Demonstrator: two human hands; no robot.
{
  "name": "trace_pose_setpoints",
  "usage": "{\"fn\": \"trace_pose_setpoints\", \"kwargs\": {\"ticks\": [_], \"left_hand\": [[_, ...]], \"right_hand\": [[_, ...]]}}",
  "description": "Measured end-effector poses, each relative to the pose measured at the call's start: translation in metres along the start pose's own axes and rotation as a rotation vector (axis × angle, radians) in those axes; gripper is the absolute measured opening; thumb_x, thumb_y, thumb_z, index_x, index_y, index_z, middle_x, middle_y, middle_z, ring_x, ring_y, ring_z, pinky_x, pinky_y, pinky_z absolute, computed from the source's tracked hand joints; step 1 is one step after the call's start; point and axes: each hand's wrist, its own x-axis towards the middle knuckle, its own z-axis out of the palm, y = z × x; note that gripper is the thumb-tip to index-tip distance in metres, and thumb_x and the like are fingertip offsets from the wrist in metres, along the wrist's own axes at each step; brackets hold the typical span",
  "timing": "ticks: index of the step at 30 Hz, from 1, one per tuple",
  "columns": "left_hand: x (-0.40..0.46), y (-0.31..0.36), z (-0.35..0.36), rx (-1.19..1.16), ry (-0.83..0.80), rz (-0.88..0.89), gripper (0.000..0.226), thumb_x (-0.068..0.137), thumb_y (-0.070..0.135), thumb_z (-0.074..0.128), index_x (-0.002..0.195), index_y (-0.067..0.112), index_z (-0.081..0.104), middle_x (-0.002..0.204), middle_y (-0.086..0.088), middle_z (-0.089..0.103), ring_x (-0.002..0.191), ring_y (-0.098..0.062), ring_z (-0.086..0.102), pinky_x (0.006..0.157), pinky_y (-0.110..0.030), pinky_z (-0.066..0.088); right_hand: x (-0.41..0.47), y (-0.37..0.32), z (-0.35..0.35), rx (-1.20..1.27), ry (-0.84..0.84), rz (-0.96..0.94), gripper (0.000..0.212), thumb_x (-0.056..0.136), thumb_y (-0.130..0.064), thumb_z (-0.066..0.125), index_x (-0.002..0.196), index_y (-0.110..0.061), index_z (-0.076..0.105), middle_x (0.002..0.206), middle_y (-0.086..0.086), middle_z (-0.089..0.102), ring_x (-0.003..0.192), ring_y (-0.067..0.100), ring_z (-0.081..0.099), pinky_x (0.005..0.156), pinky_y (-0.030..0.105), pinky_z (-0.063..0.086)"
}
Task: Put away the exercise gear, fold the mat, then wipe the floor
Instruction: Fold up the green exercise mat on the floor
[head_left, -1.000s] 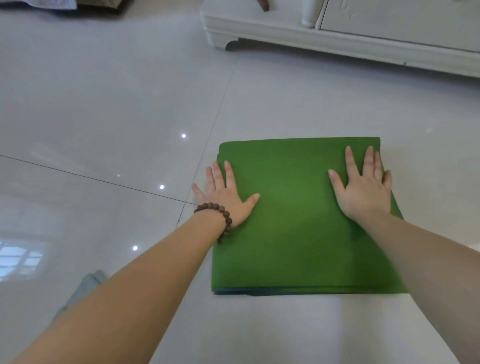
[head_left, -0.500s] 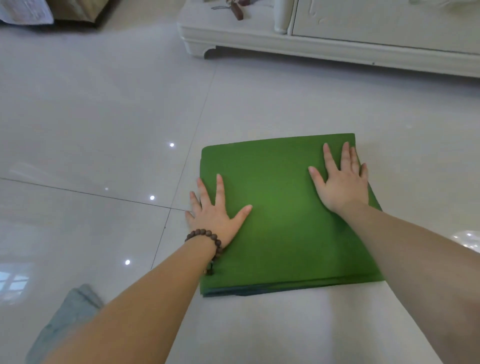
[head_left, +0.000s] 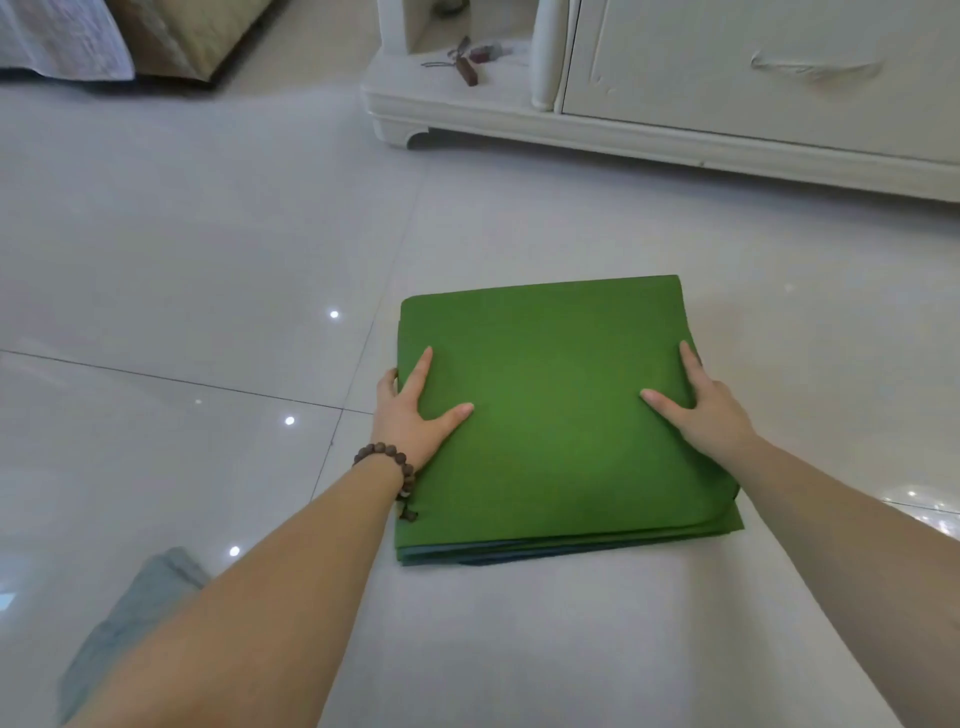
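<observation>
While the folded green mat (head_left: 561, 415) lies flat on the pale tiled floor (head_left: 208, 260), both hands grip it at its side edges. At the mat's left edge, the left hand (head_left: 410, 410) has its thumb and forefinger spread on top, and its other fingers curl round the edge and under the layers. A bracelet (head_left: 392, 462) of dark beads sits on that wrist. At the right edge, the right hand (head_left: 701, 410) has its thumb on top of the mat and its fingers wrapped over the side; how far they reach underneath cannot be made out. The mat's near edge shows several stacked layers, green above and bluish below, and its top near-right corner is rounded.

A white cabinet (head_left: 675, 140) stands on the floor beyond the mat's far edge, well apart from it. Its right part is a closed drawer front with a handle; what is inside cannot be seen. Its left part is an open low shelf, and on this shelf lie a few small things (head_left: 467, 62), one a reddish-brown block with a cord, too small to identify. A grey-blue cloth (head_left: 130, 613) lies on the floor near the left forearm, toward the lower left. Some bedding (head_left: 62, 36) shows at the far left corner of the view.
</observation>
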Motion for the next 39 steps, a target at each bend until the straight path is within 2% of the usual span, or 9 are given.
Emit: {"fn": "trace_pose_setpoints", "kwargs": {"ticks": [4, 6, 12, 14, 17, 21, 28, 34, 39], "left_hand": [[-0.006, 0.0, -0.008, -0.081, -0.056, -0.041, 0.087, 0.08, 0.049, 0.07, 0.148, 0.051, 0.015, 0.15, -0.013, 0.026, 0.128, -0.032, 0.044, 0.107, -0.043, 0.041], [-0.011, -0.002, -0.01, -0.122, -0.09, -0.018, 0.086, 0.082, 0.047, 0.07, 0.148, 0.05, 0.014, 0.148, -0.008, 0.038, 0.123, -0.026, 0.05, 0.1, -0.035, 0.045], [-0.028, -0.008, -0.015, -0.306, -0.09, 0.03, 0.079, 0.084, 0.031, 0.072, 0.147, 0.046, 0.027, 0.144, 0.004, 0.045, 0.117, -0.015, 0.054, 0.099, -0.034, 0.048], [-0.037, -0.008, -0.013, -0.283, -0.039, 0.055, 0.081, 0.08, 0.038, 0.075, 0.144, 0.052, 0.027, 0.14, 0.005, 0.048, 0.115, -0.014, 0.055, 0.098, -0.035, 0.049], [-0.053, -0.004, -0.011, -0.225, 0.007, 0.06, 0.086, 0.058, 0.071, 0.071, 0.128, 0.075, 0.022, 0.134, -0.003, 0.051, 0.113, -0.019, 0.058, 0.098, -0.044, 0.05], [-0.086, 0.024, -0.028, -0.2, 0.091, 0.021, 0.087, 0.053, 0.075, 0.065, 0.129, 0.075, 0.022, 0.132, -0.004, 0.051, 0.112, -0.019, 0.057, 0.1, -0.045, 0.048], [-0.186, 0.128, -0.096, -0.111, 0.146, 0.012, 0.086, 0.075, 0.046, 0.076, 0.14, 0.063, 0.022, 0.121, -0.007, 0.052, 0.099, -0.015, 0.056, 0.096, -0.036, 0.048], [-0.274, 0.247, -0.183, -0.092, 0.147, -0.001, 0.089, 0.073, 0.047, 0.077, 0.125, 0.081, 0.012, 0.12, -0.007, 0.056, 0.098, -0.017, 0.06, 0.094, -0.038, 0.051], [-0.352, 0.352, -0.263, -0.1, 0.165, -0.021, 0.086, 0.074, 0.052, 0.075, 0.122, 0.081, 0.01, 0.121, -0.007, 0.055, 0.099, -0.017, 0.06, 0.093, -0.037, 0.052]], "right_hand": [[-0.009, -0.002, -0.009, 0.108, -0.101, 0.012, 0.094, 0.078, -0.062, 0.062, 0.147, -0.048, 0.001, 0.153, -0.002, 0.032, 0.133, 0.028, 0.04, 0.108, 0.042, 0.035], [-0.013, 0.001, -0.016, 0.189, -0.167, 0.036, 0.097, 0.073, -0.059, 0.068, 0.146, -0.051, 0.004, 0.154, -0.007, 0.028, 0.135, 0.026, 0.038, 0.11, 0.044, 0.033], [-0.026, 0.014, -0.017, 0.342, -0.245, 0.035, 0.098, 0.074, -0.049, 0.073, 0.145, -0.054, 0.006, 0.153, -0.009, 0.029, 0.131, 0.024, 0.041, 0.108, 0.045, 0.037], [-0.031, 0.018, -0.017, 0.375, -0.26, 0.023, 0.098, 0.074, -0.047, 0.074, 0.145, -0.053, 0.007, 0.152, -0.01, 0.031, 0.129, 0.022, 0.043, 0.106, 0.043, 0.039], [-0.035, 0.015, -0.026, 0.358, -0.241, -0.001, 0.097, 0.073, -0.049, 0.073, 0.145, -0.052, 0.009, 0.151, -0.011, 0.032, 0.128, 0.02, 0.044, 0.106, 0.041, 0.039], [-0.059, -0.006, -0.06, 0.33, -0.186, -0.045, 0.096, 0.073, -0.052, 0.073, 0.147, -0.049, 0.011, 0.149, -0.009, 0.037, 0.126, 0.021, 0.047, 0.106, 0.04, 0.039], [-0.161, -0.053, -0.183, 0.305, -0.129, -0.085, 0.096, 0.071, -0.05, 0.075, 0.146, -0.049, 0.015, 0.146, -0.012, 0.04, 0.126, 0.016, 0.048, 0.107, 0.036, 0.039], [-0.256, -0.124, -0.324, 0.282, -0.108, -0.098, 0.095, 0.072, -0.044, 0.077, 0.147, -0.045, 0.019, 0.147, -0.009, 0.04, 0.128, 0.016, 0.046, 0.108, 0.033, 0.036], [-0.332, -0.191, -0.442, 0.253, -0.088, -0.128, 0.093, 0.074, -0.041, 0.077, 0.147, -0.044, 0.02, 0.146, -0.007, 0.041, 0.126, 0.019, 0.047, 0.104, 0.031, 0.037]]}}
